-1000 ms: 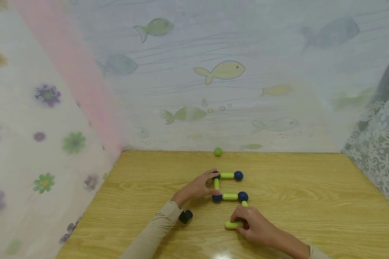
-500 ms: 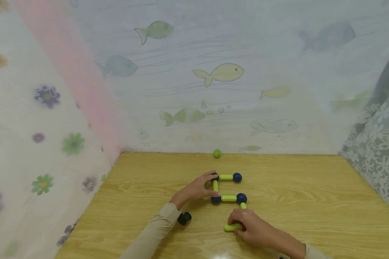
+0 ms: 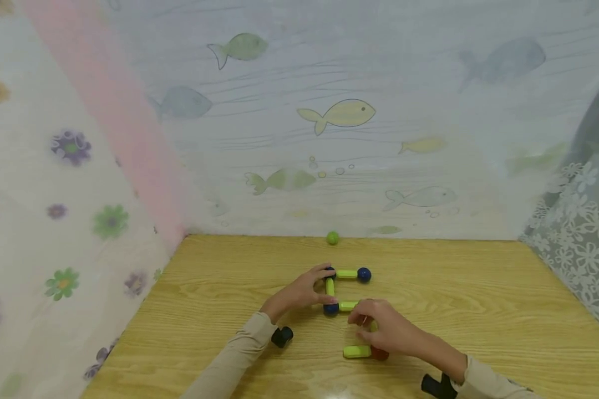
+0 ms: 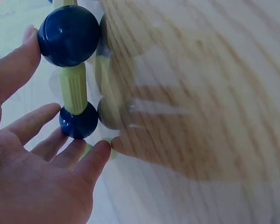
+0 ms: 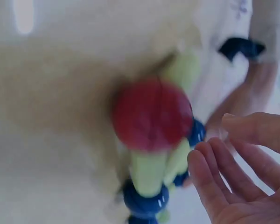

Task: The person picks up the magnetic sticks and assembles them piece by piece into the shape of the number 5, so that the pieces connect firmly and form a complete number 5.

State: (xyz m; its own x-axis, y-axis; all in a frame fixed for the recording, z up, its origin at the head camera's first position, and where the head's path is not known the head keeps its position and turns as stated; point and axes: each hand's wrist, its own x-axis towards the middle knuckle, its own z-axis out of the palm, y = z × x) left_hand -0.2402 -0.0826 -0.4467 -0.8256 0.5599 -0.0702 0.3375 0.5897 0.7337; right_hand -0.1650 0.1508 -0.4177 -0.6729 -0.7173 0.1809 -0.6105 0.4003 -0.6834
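Magnetic-looking yellow-green rods and dark blue balls form a joined shape on the wooden table. My left hand point(image 3: 304, 288) spans one rod point(image 3: 330, 287), thumb against the near blue ball point(image 4: 69, 35) and fingers touching the far blue ball point(image 4: 78, 120); the fingers are nearly straight. My right hand point(image 3: 389, 327) hovers over the shape's near right part, fingers loosely bent, with nothing visible between them. It hides a blue ball and most of a rod. Below it sits a red ball point(image 5: 151, 116), with another rod point(image 3: 356, 352) reaching left from it.
A light green ball point(image 3: 333, 238) lies by the table's back edge. Another blue ball point(image 3: 364, 275) ends the far rod point(image 3: 346, 274). Black wrist-worn pieces point(image 3: 282, 336) show at the cuffs. Fish-printed cloth point(image 3: 349, 113) hangs behind the table point(image 3: 219, 277).
My right hand has let go at the near corner and moved up and slightly away, baring part of the red ball. My left hand stays in place on the blue balls.
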